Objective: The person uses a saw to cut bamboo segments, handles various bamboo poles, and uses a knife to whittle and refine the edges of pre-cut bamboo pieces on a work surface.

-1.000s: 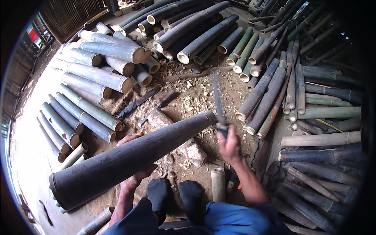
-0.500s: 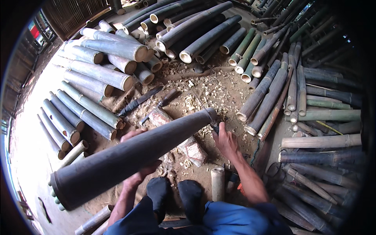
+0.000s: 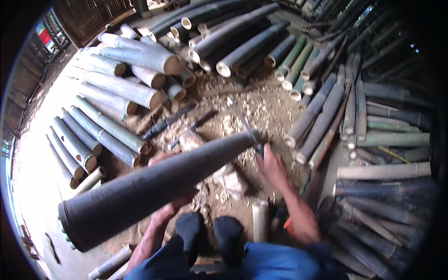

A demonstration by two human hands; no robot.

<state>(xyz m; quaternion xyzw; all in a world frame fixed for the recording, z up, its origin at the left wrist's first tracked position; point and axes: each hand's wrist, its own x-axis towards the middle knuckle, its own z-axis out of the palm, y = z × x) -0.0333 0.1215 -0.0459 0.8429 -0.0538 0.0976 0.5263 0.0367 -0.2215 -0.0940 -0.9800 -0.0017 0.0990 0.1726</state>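
Note:
A long dark bamboo tube (image 3: pixel 149 191) slants across the middle, its wide end close at lower left and its narrow end farther off at right. Greenish knobs show along the wide end's rim. My left hand (image 3: pixel 179 200) is closed round the tube from beneath, fingers showing on the far side and the palm hidden. At the narrow end my right hand (image 3: pixel 270 165) grips a knife by its dark handle (image 3: pixel 259 149). The knife's thin blade (image 3: pixel 240 115) appears past the tube's end, blurred. Below the tube lies a pale, reddish block (image 3: pixel 231 182).
A long dark-handled blade (image 3: pixel 168 122) and a wooden-handled tool (image 3: pixel 203 116) lie on the ground beyond the tube. Pale shavings (image 3: pixel 266 105) cover the dirt. Bamboo poles (image 3: pixel 135 58) are stacked left, far and right. A short bamboo piece (image 3: pixel 260 219) stands near my feet.
The whole view has shifted slightly and blurred. Both hands keep their grip, and the bamboo tube stays nearly in place.

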